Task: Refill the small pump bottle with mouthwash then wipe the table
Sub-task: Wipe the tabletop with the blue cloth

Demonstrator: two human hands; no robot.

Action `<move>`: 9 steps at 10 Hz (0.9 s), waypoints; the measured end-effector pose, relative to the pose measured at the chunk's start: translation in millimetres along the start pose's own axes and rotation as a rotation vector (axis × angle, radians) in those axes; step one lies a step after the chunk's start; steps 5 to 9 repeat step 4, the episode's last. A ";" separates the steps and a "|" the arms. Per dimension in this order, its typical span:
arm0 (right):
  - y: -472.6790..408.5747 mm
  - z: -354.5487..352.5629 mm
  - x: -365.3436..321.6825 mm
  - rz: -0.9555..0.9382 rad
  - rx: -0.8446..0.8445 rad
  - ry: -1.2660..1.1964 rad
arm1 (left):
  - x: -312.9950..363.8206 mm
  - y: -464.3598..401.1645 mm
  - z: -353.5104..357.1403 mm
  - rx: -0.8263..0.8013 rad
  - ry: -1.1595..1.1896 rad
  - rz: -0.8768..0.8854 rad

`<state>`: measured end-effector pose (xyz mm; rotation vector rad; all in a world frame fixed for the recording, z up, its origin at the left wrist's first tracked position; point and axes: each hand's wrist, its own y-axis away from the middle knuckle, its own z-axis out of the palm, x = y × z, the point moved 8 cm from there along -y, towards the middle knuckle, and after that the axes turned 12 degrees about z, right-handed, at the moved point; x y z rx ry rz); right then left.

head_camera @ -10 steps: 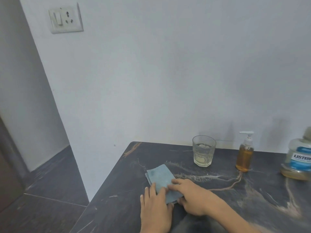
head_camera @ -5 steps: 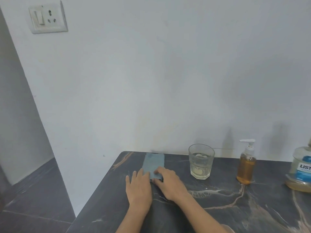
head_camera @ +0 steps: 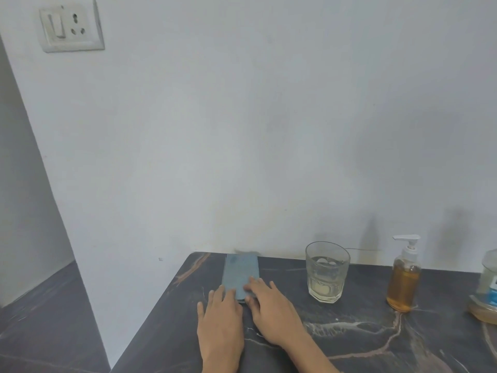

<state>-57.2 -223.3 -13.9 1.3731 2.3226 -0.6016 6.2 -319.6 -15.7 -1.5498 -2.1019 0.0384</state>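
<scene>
- Head view showed our left hand at 6 o'clock on the table, palm down, fingers straight and slightly spread, fingertips on the near edge of the cloth.
- Our right hand lay just beside the left, toward 5 o'clock, palm down, fingers straight and flat on the near right corner of the cloth; neither hand curled round anything, both pressed it to the table.
- We saw the cloth as a grey-blue folded rectangle, lying flat, its long side running toward 12 o'clock, its far end touching or nearly touching the wall; we could not tell which.
- At 3 o'clock from the cloth stood a glass, upright, apart from the cloth, with pale liquid in its lower part.
- Further toward 3 o'clock stood the pump bottle, upright, white pump on top, filled with amber liquid nearly to the shoulder, apart from the glass.
- At the right edge of the view we saw part of the mouthwash bottle, cut off by the frame, with a blue label and amber liquid low inside.
- We saw the table as dark stone with pale and rust veins.
- At 10 o'clock high on the wall sat a socket with a switch.
- Dark floor lay at 8 o'clock beside the table.
</scene>
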 end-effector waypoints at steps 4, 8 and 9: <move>10.9 -4.0 -10.1 0.000 -0.009 0.049 | 10.5 2.0 -18.6 0.092 -0.066 0.014; 10.9 -4.0 -10.1 0.000 -0.009 0.049 | 10.5 2.0 -18.6 0.092 -0.066 0.014; 10.9 -4.0 -10.1 0.000 -0.009 0.049 | 10.5 2.0 -18.6 0.092 -0.066 0.014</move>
